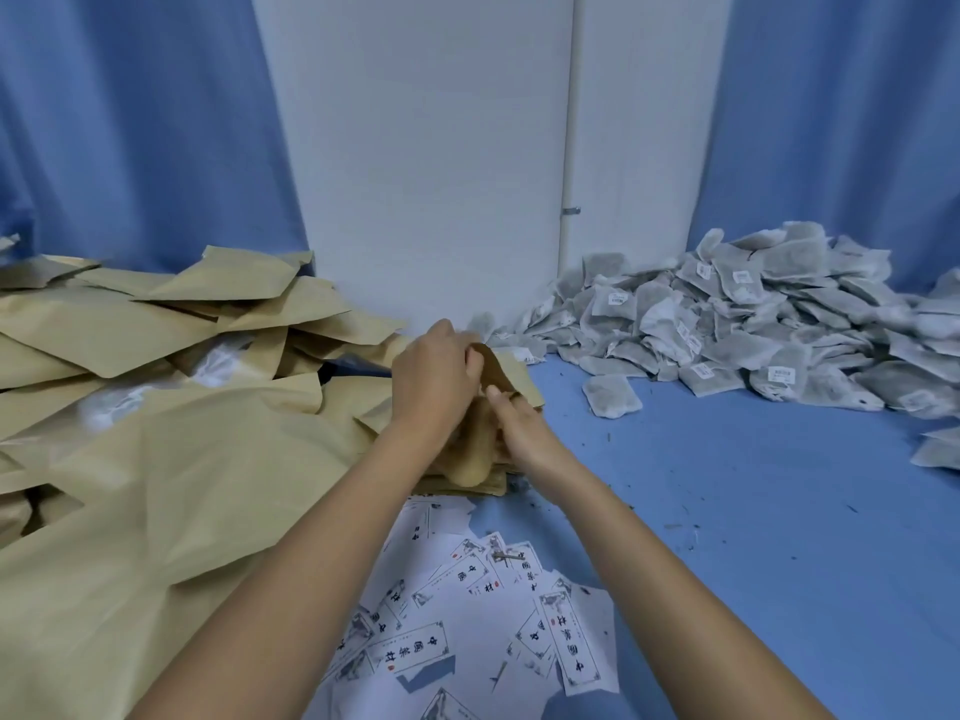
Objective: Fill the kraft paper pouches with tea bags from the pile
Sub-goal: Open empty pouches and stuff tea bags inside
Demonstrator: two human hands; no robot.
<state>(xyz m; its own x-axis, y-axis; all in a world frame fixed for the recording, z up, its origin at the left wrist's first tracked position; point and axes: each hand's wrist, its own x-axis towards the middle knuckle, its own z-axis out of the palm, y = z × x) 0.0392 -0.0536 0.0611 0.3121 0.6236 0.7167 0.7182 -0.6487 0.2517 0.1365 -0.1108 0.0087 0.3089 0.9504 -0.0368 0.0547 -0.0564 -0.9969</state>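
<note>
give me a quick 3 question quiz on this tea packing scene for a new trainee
1. True or false: the tea bag pile lies on the person's right side.
2. What do the left hand and right hand both grip? A) a kraft pouch B) a pair of scissors C) a roll of tape
3. Fill the gap: the printed labels lie on a ____ surface.

Key: 1 true; 2 A; 3 blue
</note>
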